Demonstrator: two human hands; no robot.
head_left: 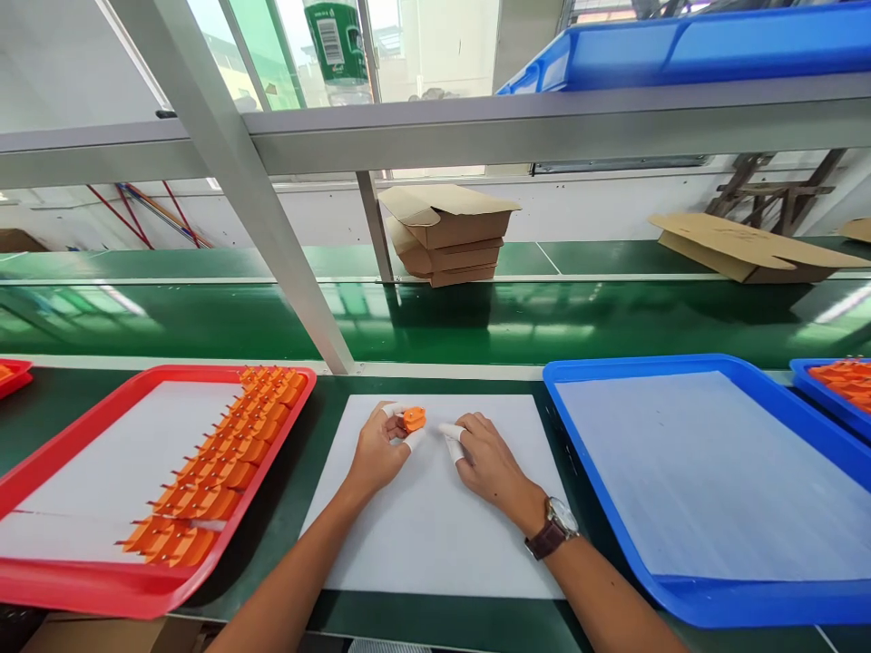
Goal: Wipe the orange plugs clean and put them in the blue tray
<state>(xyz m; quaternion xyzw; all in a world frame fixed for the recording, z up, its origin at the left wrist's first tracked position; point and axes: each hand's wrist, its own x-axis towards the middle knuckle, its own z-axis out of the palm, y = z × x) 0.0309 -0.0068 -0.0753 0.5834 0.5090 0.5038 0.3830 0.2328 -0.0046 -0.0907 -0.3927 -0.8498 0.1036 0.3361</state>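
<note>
A small orange plastic part (414, 418) is pinched between the thumb and fingers of my left hand (382, 446), above a white sheet (435, 544). White finger cots cover some fingertips on both hands. Just right of the part, my right hand (491, 462) is apart from it, its thumb and index finger close together; whether something tiny sits between them I cannot make out. To the left, a red tray (309, 385) bears rows of similar orange parts (224, 472) with thin dark pins sticking out. A blue tray (609, 553) lined with white paper lies to the right.
A second blue tray (803, 370) with orange pieces stands at far right, and a red one (20, 381) at far left. Behind run a green conveyor belt (435, 326), cardboard boxes (453, 240) and a grey metal frame (435, 136). A blue bin (680, 54) rests above.
</note>
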